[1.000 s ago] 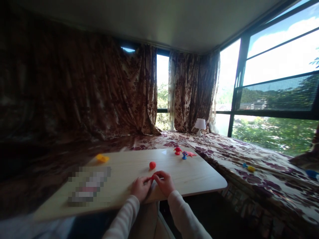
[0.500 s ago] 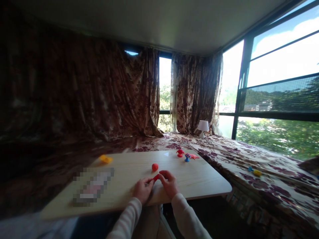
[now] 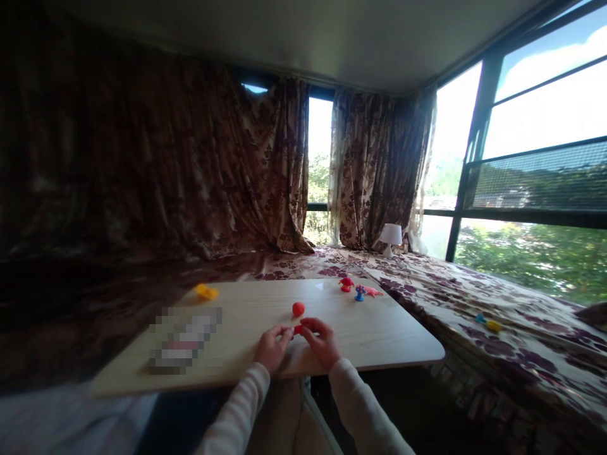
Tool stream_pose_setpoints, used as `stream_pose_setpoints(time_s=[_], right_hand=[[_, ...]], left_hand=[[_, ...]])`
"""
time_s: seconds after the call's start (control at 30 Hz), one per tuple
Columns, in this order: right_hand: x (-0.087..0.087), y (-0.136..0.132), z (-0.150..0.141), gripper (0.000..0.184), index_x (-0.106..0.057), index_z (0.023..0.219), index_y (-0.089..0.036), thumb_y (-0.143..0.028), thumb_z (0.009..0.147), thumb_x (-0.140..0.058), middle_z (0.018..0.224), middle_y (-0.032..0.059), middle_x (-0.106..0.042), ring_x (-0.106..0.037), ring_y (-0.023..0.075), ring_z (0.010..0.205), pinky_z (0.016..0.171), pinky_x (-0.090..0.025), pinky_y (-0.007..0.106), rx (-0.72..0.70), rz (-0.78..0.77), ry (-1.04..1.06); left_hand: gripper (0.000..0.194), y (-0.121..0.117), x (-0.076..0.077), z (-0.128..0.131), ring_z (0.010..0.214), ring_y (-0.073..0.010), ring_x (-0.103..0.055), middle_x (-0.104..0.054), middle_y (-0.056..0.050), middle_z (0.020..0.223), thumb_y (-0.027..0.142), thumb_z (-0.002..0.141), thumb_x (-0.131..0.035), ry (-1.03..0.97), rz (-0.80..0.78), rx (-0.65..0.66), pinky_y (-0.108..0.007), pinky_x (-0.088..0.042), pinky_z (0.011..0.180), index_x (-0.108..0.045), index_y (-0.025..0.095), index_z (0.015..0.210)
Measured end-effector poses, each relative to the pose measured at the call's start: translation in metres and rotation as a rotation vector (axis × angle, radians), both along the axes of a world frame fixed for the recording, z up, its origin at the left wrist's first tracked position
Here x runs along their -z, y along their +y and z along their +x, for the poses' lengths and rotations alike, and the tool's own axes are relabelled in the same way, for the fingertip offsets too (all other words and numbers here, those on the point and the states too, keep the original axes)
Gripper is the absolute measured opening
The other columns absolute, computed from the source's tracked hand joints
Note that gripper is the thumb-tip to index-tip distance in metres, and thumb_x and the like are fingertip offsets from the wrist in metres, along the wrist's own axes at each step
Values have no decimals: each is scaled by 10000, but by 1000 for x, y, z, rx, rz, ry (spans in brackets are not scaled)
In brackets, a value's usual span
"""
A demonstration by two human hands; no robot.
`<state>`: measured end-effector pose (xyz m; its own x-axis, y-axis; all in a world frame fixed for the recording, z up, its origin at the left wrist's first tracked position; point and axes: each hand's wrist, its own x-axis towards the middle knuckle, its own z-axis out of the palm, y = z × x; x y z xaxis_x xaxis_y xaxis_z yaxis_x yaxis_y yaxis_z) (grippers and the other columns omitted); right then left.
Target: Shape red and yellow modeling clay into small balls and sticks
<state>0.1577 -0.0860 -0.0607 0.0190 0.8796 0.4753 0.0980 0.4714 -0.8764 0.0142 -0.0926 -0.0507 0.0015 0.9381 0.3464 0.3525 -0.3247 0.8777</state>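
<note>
Over the near part of the table, my left hand point(image 3: 274, 348) and my right hand point(image 3: 322, 339) face each other with fingers pinched. Between their fingertips is a small red piece that looks like modelling clay point(image 3: 298, 330), partly covered by the fingers. Just beyond it a red ball point(image 3: 298, 309) of similar look rests on the tabletop, apart from both hands.
On the pale wooden table point(image 3: 379, 338) stand a red figure point(image 3: 346, 284) and a blue figure point(image 3: 359, 293), beside a flat pinkish-red shape point(image 3: 374, 292). A yellow item point(image 3: 206, 291) lies at the far left edge. A blurred-out object point(image 3: 184, 341) lies left. Blue-and-yellow item point(image 3: 493, 326) on bedding right.
The view has tilted and shifted slightly, moving the table up in the picture. The red piece now lies more level between my fingertips; both hands still pinch it.
</note>
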Motion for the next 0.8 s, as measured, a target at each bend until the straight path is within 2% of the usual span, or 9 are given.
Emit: stream_pose_setpoints(time_s=[0.1,0.2,0.37,0.63,0.8], right_hand=[[2,0,-1,369,-645,992,-200,-201,623,-646,883,48,-679,-624,210,825,654,-485,296,-5,3,-55],[4,0,-2,320,-659,916,-210,-127,611,-609,926,33,-648,-607,189,847,664,-473,277,-7,43,-121],[4,0,-2,154,-659,796,-177,-174,656,-594,832,32,-603,-591,162,758,579,-463,237,-47,46,-101],[9,4,-4,176,-654,812,-177,-193,638,-629,791,27,-631,-579,146,708,547,-459,219,4,72,-122],[8,3,-3,135,-671,773,-175,-194,650,-619,773,21,-610,-564,132,669,551,-455,221,-3,90,-167]], left_hand=[[353,1,1,1,756,-214,-611,-679,-57,707,455,727,-459,47,10,-24,-308,-456,743,-658,165,696],[355,4,4,1,833,-225,-600,-682,-73,775,455,730,-458,99,16,-34,-325,-439,802,-662,165,721],[404,8,8,0,871,-232,-587,-681,-88,816,471,759,-417,108,35,-3,-345,-426,842,-673,160,722],[277,14,14,-3,865,-211,-585,-684,-64,800,361,751,-475,130,57,-43,-324,-436,829,-678,175,720],[299,16,16,-2,872,-212,-595,-699,-68,821,374,755,-473,103,66,-21,-322,-442,843,-695,174,734]])
